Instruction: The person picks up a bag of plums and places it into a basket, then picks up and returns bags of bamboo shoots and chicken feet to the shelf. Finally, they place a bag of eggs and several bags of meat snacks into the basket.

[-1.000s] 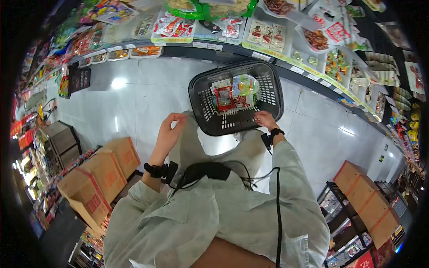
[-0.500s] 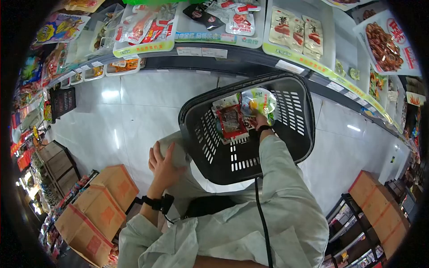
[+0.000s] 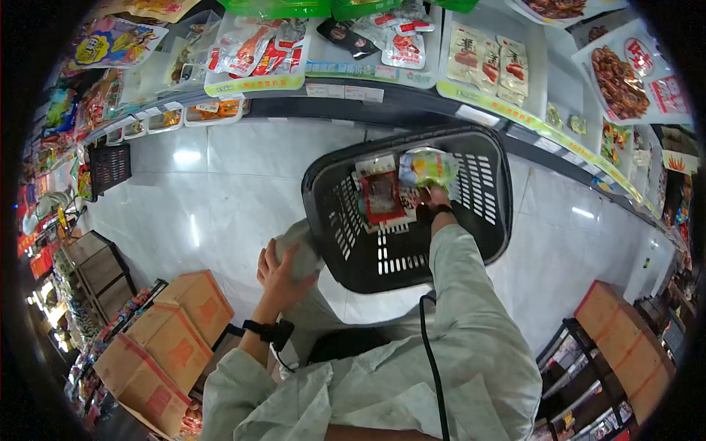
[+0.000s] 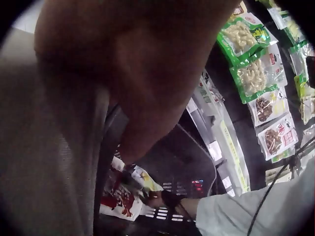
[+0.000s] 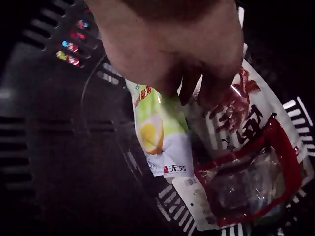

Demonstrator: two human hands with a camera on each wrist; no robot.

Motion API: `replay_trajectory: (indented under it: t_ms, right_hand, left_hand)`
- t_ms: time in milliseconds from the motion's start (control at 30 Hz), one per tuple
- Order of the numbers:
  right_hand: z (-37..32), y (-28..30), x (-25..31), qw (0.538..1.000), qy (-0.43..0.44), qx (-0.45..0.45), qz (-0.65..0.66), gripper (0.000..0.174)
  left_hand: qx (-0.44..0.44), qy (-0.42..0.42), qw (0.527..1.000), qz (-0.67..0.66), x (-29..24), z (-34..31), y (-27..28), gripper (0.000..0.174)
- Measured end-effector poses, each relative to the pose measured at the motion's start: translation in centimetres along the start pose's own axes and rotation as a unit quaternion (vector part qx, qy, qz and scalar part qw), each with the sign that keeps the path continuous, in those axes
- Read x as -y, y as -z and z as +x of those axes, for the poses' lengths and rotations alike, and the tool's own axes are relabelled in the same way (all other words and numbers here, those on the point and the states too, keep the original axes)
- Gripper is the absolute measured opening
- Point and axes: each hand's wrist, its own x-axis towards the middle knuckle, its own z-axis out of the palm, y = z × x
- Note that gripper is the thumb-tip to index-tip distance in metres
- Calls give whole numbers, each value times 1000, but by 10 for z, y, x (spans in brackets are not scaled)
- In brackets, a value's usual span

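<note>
A black plastic basket stands on the floor between the person's knees and the shelf. Inside it, my right hand pinches the upper end of a green-and-white packet with an egg picture, whose film is creased under the fingers. Next to it lie a red-bordered packet with a clear window and a white packet with dark lettering. My left hand rests on the left knee, fingers spread and holding nothing. The right fingertips are partly hidden in the right wrist view.
Just beyond the basket runs a shelf edge with trays of packaged snacks above it. Cardboard boxes stand at the left, another carton at the right. A smaller black basket is at the far left. A black cable crosses the shirt.
My right hand has gone from the basket's near rim into it, and the egg packet now tilts in its fingers. My left hand has come down onto the knee. The view has moved closer.
</note>
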Motion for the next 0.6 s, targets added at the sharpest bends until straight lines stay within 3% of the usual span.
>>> replay_trajectory:
  t_ms: [100, 167, 200, 300, 367, 433, 500, 533, 600]
  right_hand:
    - [-52, -4, -2, 992, 74, 100, -31, 14]
    - [-121, -5, 12, 995, 34, 83, -33, 14]
    - [-157, 0, 17, 995, 16, 97, 27, 19]
    - [-342, -1, 72, 990, 37, 138, 1, 22]
    - [-421, 16, 95, 981, 56, 182, -35, 30]
    - [-530, 12, 124, 970, 109, 188, -110, 36]
    - [-612, 16, 142, 954, 155, 204, -158, 38]
    - [-648, 17, 149, 943, 179, 213, -183, 39]
    - [-725, 13, 163, 911, 243, 215, -256, 38]
  left_hand:
    - [40, -8, 999, -19, 3, -17, -9, 85]
    - [89, -20, 995, -30, 15, -31, -8, 81]
    - [121, -27, 992, -38, 20, -39, -6, 79]
    - [189, -95, 964, -164, 26, -41, -8, 63]
    - [225, -222, 913, -258, -17, -67, 51, 48]
    - [195, -225, 859, -417, -59, -128, 131, 38]
    - [220, -305, 831, -410, -83, -141, 172, 43]
    - [256, -279, 841, -387, -97, -155, 200, 45]
    - [248, -313, 817, -416, -120, -173, 228, 51]
